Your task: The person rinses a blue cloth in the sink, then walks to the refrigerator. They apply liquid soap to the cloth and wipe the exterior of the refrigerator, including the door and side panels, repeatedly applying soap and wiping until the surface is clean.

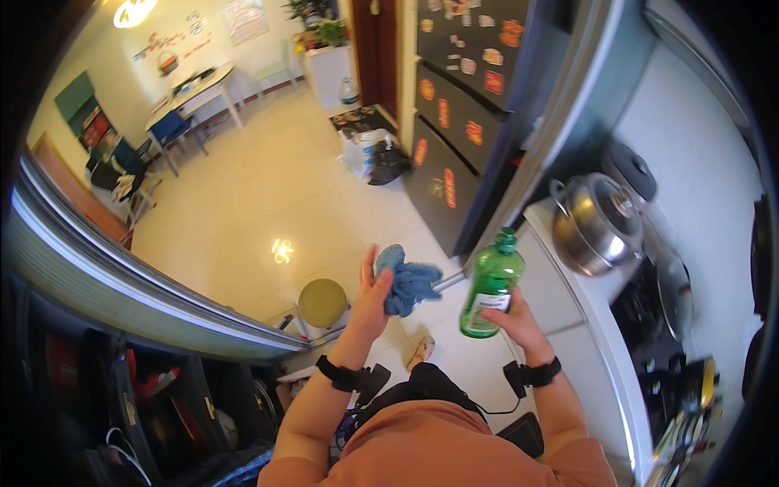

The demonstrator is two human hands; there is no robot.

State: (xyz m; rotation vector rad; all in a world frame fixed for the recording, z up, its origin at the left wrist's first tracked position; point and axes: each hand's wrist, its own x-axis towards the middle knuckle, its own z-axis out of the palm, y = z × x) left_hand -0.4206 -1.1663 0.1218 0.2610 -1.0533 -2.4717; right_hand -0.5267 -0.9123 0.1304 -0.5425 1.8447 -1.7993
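Note:
In my left hand (370, 298) is a crumpled blue cloth (411, 283), pinched near the thumb with part of it hanging to the right. My right hand (520, 319) grips the lower part of a green see-through plastic bottle (494, 283), which bears a white label with writing. The bottle stands nearly upright, its green cap on top. Both hands are held out in front of my body, apart from each other, above the pale tiled floor.
On the counter (599, 319) to the right stand a steel pot (596, 225) with a lid and a gas stove (645, 298). A grey refrigerator (456, 146) is ahead. A round stool (322, 302) stands by the sliding door track. Bags (388, 159) lie on the floor farther off.

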